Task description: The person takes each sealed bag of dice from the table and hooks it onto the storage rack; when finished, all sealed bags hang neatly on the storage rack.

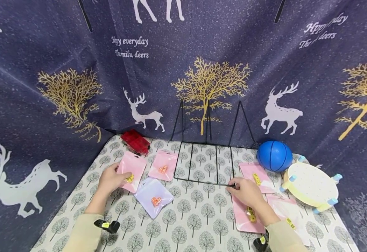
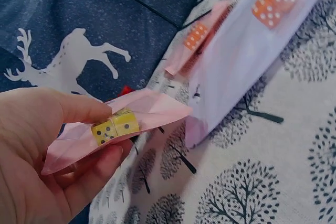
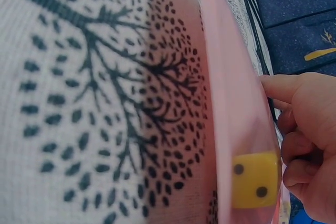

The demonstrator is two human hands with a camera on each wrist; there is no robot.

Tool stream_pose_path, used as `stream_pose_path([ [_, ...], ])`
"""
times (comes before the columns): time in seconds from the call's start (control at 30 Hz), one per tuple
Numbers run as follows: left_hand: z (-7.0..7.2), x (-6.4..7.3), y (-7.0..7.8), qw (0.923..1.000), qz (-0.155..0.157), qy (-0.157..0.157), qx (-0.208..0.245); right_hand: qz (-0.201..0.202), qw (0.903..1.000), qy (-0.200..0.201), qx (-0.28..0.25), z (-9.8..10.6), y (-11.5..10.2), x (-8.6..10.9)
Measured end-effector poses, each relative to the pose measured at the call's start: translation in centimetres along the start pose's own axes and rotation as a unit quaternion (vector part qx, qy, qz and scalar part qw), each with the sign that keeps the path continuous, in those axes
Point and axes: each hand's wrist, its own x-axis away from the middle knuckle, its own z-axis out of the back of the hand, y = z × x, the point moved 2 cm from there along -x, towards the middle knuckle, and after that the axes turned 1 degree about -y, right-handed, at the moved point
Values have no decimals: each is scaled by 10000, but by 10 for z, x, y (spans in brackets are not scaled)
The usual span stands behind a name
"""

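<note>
Beige sleeve (image 1: 80, 235) nearest; left grip (image 1: 111, 177) pinched flat pink plastic pouch (image 1: 134, 165), left of black wire rack (image 1: 216, 164) right grip (image 1: 247, 191) pinched.

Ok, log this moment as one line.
left hand: holds pink pouch, yellow dice inside | right hand: grips black wire rack, near corner | blue ball: beside rack

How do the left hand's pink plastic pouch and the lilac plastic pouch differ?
The pink plastic pouch holds yellow dice with black dots; the lilac plastic pouch holds orange dice with white dots. The pink pouch is pinched in the left hand, while the lilac pouch lies on the white tree-print cloth. Both let their dice show through.
</note>
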Motion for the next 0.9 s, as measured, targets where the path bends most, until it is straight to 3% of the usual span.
stream_pose_path([
  [0.23, 7, 9, 19, 9975, -101, 300, 635, 40, 10000, -5, 33, 0, -1, -1],
  [0.4, 8, 15, 31, 9911, -315, 298, 1258, 87, 10000, 15, 34, 0, -3, 0],
  [0.6, 6, 23, 45, 9767, -642, 165, 2041, 116, 9999, 109, 20, 0, -3, 2],
  [0.9, -5, 40, 70, 9517, -1229, -76, 2814, -44, 9997, 231, -15, 0, -2, 3],
])
